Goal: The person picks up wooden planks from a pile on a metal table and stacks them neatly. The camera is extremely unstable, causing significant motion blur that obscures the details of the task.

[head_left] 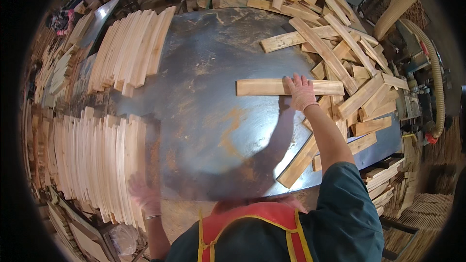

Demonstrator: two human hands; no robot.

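Observation:
My right hand (302,93), in a pale pinkish glove, lies across a flat wooden board (262,87). Its fingers are stretched and spread, with the tips reaching past the board's far edge. This board lies crosswise at the right of the dark, shiny tabletop (204,102), its right end over the loose pile of boards (359,102). At the lower left, my left hand (144,194), gloved too, is smeared by motion, and its fingers cannot be made out. It is at the right edge of the near row of pale wooden strips (97,160).
A second row of strips (133,43) lies farther back on the left. Loose boards heap up along the right side and back right. A ribbed hose (437,77) hangs at the far right, beside a wide duct (400,5). Stacked boards (383,179) stand below the table's right edge.

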